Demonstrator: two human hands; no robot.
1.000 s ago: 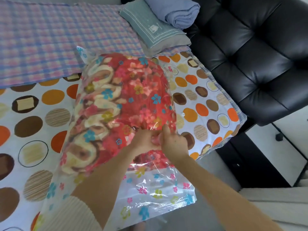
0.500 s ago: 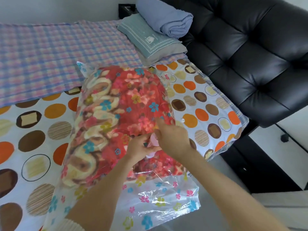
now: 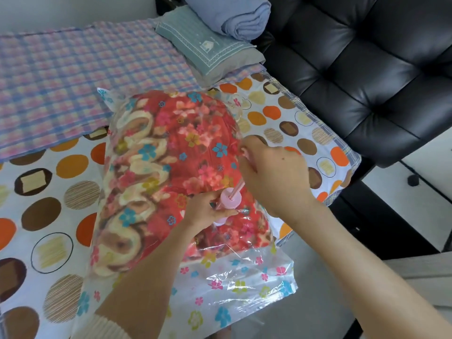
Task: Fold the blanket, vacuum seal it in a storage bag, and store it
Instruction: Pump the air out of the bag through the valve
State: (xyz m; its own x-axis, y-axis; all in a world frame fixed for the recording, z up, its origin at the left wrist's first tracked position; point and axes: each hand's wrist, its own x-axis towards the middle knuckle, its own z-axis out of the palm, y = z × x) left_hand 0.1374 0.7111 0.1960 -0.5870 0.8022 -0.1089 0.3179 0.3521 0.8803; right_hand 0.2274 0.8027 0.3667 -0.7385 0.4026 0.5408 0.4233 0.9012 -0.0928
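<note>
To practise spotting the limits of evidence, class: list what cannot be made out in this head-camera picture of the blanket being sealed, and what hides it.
- Where the pink pump meets the storage bag: head view, covered by the left hand holding it.
- Pump handle: mostly wrapped by the right hand.
- The bag's near-left corner: behind the left forearm, cut off by the bottom edge.

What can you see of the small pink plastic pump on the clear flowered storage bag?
The small pink plastic pump is a short round cylinder with a thin pink rod coming out of a hole in its top. The rod is extended and leans up and right; its end is hidden in the right hand, which grips it. The left hand holds the cylinder low down. The pump stands on the clear flowered storage bag, over the red floral blanket inside; its foot is partly hidden.
</note>
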